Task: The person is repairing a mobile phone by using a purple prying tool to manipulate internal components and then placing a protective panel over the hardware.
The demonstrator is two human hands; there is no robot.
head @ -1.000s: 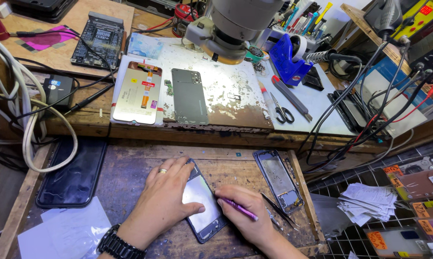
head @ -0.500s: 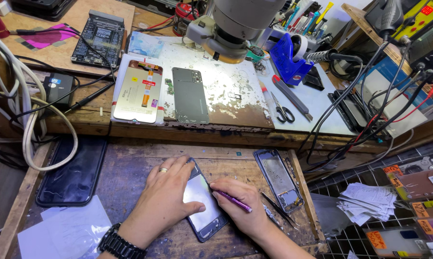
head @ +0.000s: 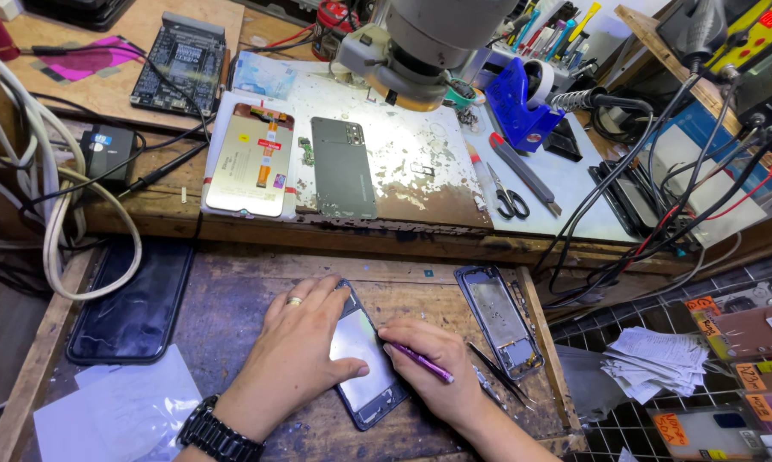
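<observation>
**Both hands on the phone, tool at its right edge**

Your right hand fingers are closed around a slim purple tool, its tip pointing left at the right long edge of the phone; your left hand lies flat, fingers spread and gripping nothing, pressing the phone's left side onto the wooden tabletop; the phone's long axis runs away from you, tilted slightly left at the far end; both hands touch it. Just right lies an empty phone frame, tweezers beside it; a dark phone rests well to the left; on the upper bench sit a gold display panel, a grey back cover and scissors.
</observation>
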